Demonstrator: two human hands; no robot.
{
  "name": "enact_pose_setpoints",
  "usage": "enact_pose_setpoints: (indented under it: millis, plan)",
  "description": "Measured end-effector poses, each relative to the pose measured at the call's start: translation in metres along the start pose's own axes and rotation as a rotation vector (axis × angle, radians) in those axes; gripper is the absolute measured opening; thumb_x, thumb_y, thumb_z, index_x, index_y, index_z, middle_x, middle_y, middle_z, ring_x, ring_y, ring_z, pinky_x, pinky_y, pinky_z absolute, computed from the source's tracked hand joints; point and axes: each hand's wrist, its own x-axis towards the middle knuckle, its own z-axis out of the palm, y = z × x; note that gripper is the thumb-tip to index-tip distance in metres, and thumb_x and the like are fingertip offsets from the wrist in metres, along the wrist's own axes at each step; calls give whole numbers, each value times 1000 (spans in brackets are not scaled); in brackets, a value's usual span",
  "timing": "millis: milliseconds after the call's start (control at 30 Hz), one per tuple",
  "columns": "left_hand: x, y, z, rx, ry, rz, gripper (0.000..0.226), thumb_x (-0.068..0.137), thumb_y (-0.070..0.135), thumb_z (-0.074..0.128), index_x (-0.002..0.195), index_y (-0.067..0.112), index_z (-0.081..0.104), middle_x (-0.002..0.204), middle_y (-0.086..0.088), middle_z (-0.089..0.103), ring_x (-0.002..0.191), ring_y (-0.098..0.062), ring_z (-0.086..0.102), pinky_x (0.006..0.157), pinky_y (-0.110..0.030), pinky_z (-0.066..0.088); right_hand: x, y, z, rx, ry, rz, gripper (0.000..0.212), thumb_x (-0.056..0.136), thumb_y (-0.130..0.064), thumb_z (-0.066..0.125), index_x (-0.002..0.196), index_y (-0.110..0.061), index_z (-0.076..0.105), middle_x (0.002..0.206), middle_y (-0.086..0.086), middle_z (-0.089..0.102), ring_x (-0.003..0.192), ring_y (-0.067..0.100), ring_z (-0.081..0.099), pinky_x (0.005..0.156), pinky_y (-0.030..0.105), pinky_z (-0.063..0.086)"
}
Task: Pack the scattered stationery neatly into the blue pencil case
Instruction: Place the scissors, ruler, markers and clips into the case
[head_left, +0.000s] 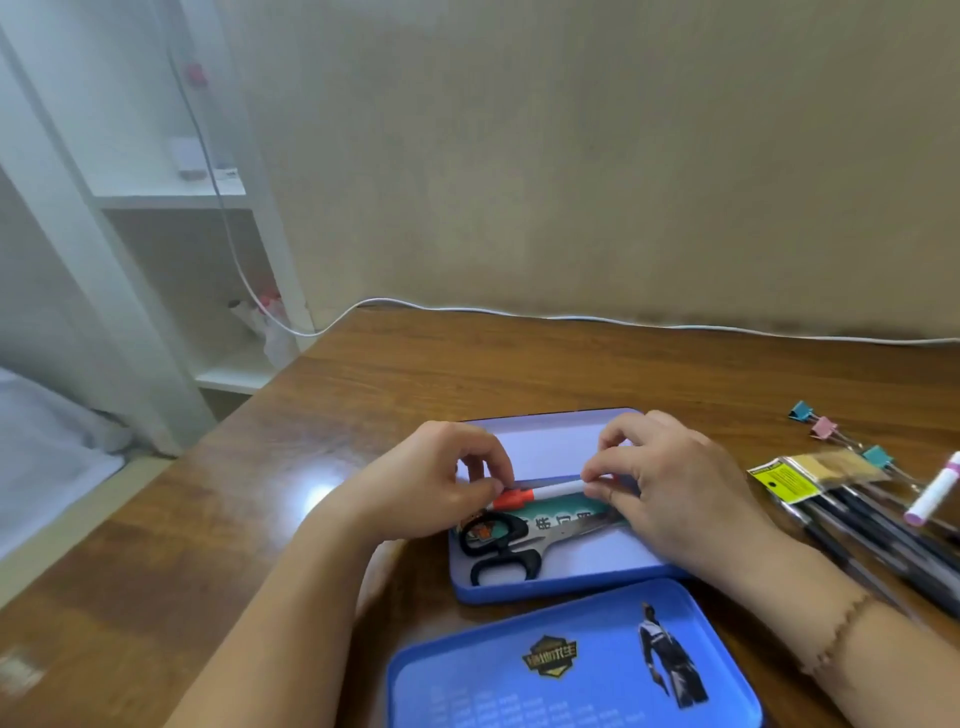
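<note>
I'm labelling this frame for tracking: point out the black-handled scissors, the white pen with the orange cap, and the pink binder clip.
Black-handled scissors (506, 564), head view: lower handle loop.
White pen with the orange cap (556, 489), head view: white barrel.
Pink binder clip (824, 428), head view: clip body.

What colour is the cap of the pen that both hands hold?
Orange-red; the pen has a white barrel. The head view shows it.

Open blue pencil case (566, 584) on wooden table (363, 415), left hand (436, 483) and right hand (670, 483) pinching opposite ends of white pen (550, 491) with orange cap, black-handled scissors (498, 545) inside, detached lid (571, 670) nearer, binder clips (823, 427) and packaged pens (841, 504) at right.
</note>
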Motion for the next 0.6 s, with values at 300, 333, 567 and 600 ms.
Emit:
enact_pose_setpoints:
  millis: [300, 333, 567, 600]
  plan:
    - [4, -6, 4, 52, -38, 60, 6, 81, 26, 75, 80, 30, 71, 83, 18, 66, 79, -4, 59, 62, -8, 38, -1, -2, 7, -14, -58, 38, 10, 77, -41, 74, 79, -31, 71, 75, -11, 70, 77, 16, 61, 66, 30, 43]
    - [4, -6, 5, 53, -39, 59, 6, 82, 26, 75, 80, 30, 71, 84, 18, 66, 79, -4, 59, 62, -8, 38, -1, -1, 6, 1, -63, 65, 11, 79, -43, 71, 81, -32, 71, 76, -12, 70, 80, 14, 59, 67, 28, 41]
    - [7, -6, 9, 101, -39, 61, 20, 79, 14, 69, 78, 35, 69, 86, 17, 65, 82, -7, 58, 64, -11, 39, -2, -5, -4, 29, -43, 126, 18, 85, -46, 61, 87, -32, 72, 77, -8, 67, 79, 14, 54, 65, 26, 35]
    - [7, -6, 10, 106, -39, 65, 22, 79, 12, 69, 77, 34, 69, 85, 16, 65, 82, -9, 58, 64, -11, 40, 0, -3, -10, 35, -45, 137, 19, 86, -47, 60, 87, -32, 71, 77, -9, 67, 79, 13, 54, 65, 27, 37]
